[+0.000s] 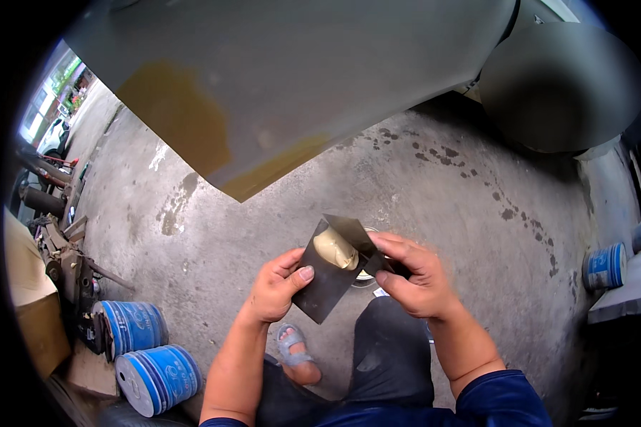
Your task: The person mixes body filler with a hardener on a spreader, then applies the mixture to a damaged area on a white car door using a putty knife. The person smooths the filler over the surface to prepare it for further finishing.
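Note:
My left hand (276,290) grips a dark flat mixing plate (320,302) by its left edge, thumb on top. A smooth mound of beige putty (333,249) lies on the plate. My right hand (419,279) is closed round a dark putty spreader (353,233), whose blade meets the putty from the right. Below the hands, mostly hidden, is a round can (364,282). Ahead of me hangs a grey vehicle panel (320,78) with ochre patches (174,107) at its left side and along its lower edge.
A large dark round wheel shape (563,89) stands at the upper right. Blue and white buckets (165,381) lie at the lower left beside a cardboard box (39,320) and metal parts (57,242). Another blue bucket (605,266) is at the right. Dark spots mark the concrete floor (470,206).

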A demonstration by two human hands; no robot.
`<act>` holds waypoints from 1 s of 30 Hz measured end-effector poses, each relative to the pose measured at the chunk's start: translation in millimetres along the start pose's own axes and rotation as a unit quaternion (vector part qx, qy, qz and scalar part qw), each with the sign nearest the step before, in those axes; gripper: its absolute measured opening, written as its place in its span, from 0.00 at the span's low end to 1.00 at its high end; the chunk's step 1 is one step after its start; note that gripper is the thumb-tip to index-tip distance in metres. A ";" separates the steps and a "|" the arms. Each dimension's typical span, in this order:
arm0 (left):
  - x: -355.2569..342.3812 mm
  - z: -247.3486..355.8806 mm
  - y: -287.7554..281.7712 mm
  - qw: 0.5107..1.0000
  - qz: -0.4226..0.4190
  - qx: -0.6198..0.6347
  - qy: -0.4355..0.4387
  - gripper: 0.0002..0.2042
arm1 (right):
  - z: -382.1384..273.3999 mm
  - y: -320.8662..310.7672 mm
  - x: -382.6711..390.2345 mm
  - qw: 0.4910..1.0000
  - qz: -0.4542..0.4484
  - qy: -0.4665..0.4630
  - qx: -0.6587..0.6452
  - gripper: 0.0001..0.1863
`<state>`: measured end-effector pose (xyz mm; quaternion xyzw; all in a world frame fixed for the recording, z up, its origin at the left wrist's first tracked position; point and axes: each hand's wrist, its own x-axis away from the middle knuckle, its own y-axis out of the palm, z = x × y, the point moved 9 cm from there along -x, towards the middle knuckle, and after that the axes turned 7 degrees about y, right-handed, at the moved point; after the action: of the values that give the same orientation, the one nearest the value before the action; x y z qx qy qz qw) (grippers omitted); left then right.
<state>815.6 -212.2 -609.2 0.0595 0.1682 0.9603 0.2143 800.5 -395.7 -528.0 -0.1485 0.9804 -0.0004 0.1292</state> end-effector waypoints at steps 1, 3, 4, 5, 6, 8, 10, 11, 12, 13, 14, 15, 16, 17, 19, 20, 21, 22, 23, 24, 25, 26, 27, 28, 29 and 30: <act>0.7 -1.1 -2.0 1.000 -0.002 -0.002 0.002 0.18 | 1.6 4.2 -0.3 0.999 -0.020 -0.022 0.041 0.32; -2.2 4.0 -1.8 1.000 0.002 0.025 0.018 0.19 | 31.1 0.6 9.9 0.986 -0.027 -0.047 0.157 0.33; -2.9 5.2 -0.5 0.998 0.013 0.057 0.026 0.19 | 44.7 -4.2 15.3 0.976 -0.024 -0.054 0.211 0.33; -2.3 6.5 -1.7 0.995 0.028 0.088 0.034 0.19 | 48.2 -3.5 17.3 0.963 -0.023 -0.061 0.263 0.33; -1.2 5.2 -3.1 0.992 0.044 0.117 0.035 0.18 | 55.0 -19.8 20.4 0.979 0.052 -0.008 0.197 0.29; -0.3 2.1 -1.1 0.981 0.096 0.169 0.027 0.16 | 77.2 -41.9 33.3 0.982 0.139 0.125 -0.003 0.22; 1.2 -7.0 1.5 0.962 0.131 0.238 0.011 0.16 | 87.2 -35.6 40.1 0.957 0.156 0.131 -0.205 0.16; 0.2 -10.0 6.7 0.959 0.132 0.250 0.010 0.16 | 90.4 -21.4 44.0 0.959 0.110 0.148 -0.213 0.16; -0.6 -13.1 11.9 0.956 0.134 0.261 0.008 0.16 | 90.0 -5.4 43.7 0.974 0.049 0.153 -0.159 0.17; -0.5 -15.4 15.5 0.953 0.135 0.272 0.006 0.16 | 90.1 11.7 42.6 0.982 -0.012 0.157 -0.103 0.18; 0.4 -15.6 20.8 0.957 0.119 0.265 0.006 0.15 | 87.7 23.6 37.7 0.982 -0.042 0.156 -0.094 0.18; 0.3 -15.2 22.9 0.958 0.120 0.259 0.010 0.15 | 89.1 25.0 32.8 0.978 -0.028 0.154 -0.137 0.17; 0.2 -14.8 24.8 0.960 0.121 0.253 0.014 0.15 | 93.3 24.9 27.9 0.972 -0.014 0.151 -0.180 0.17; 1.0 -12.8 24.8 0.961 0.124 0.245 0.020 0.15 | 98.2 23.3 23.2 0.963 -0.002 0.147 -0.224 0.17; 1.5 -13.6 12.5 0.967 0.125 0.222 0.029 0.16 | 106.8 10.5 17.5 0.977 0.016 0.138 -0.161 0.17; 1.8 -13.3 7.7 0.969 0.124 0.212 0.033 0.16 | 115.2 2.1 15.1 0.976 0.055 0.160 -0.140 0.17; 3.7 -11.2 5.1 0.968 0.126 0.212 0.041 0.16 | 121.5 -6.3 13.0 0.972 0.093 0.181 -0.117 0.17; 5.7 -7.4 4.1 0.968 0.128 0.212 0.049 0.17 | 124.2 -11.7 13.2 0.964 0.104 0.203 -0.138 0.17; 5.8 -3.8 3.4 0.968 0.127 0.210 0.057 0.17 | 126.6 -18.1 14.3 0.962 0.123 0.200 -0.137 0.17; 4.4 -0.1 5.1 0.967 0.107 0.219 0.074 0.17 | 131.7 -25.5 16.8 0.961 0.143 0.196 -0.136 0.17; 3.2 1.2 3.5 0.970 0.106 0.207 0.072 0.17 | 133.7 -32.0 18.4 0.958 0.163 0.192 -0.135 0.17; 3.5 0.9 2.1 0.972 0.108 0.196 0.069 0.17 | 132.8 -36.4 20.2 0.949 0.185 0.198 -0.159 0.17; 4.6 -2.7 1.7 0.974 0.110 0.187 0.062 0.18 | 124.3 -37.2 20.2 0.943 0.206 0.186 -0.182 0.17; 4.1 -4.8 4.7 0.977 0.098 0.183 0.056 0.18 | 113.4 -35.0 16.5 0.936 0.228 0.174 -0.205 0.17; 2.5 -7.4 11.5 0.978 0.084 0.183 0.047 0.18 | 105.4 -35.9 14.7 0.927 0.253 0.162 -0.223 0.17; 3.8 -13.7 18.5 0.980 0.072 0.184 0.032 0.19 | 107.5 -32.1 14.7 0.927 0.248 0.170 -0.225 0.18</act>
<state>802.4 -230.4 -615.4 0.0794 0.3443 0.9272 0.1245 823.6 -426.7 -634.3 0.0769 0.9676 0.2268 -0.0802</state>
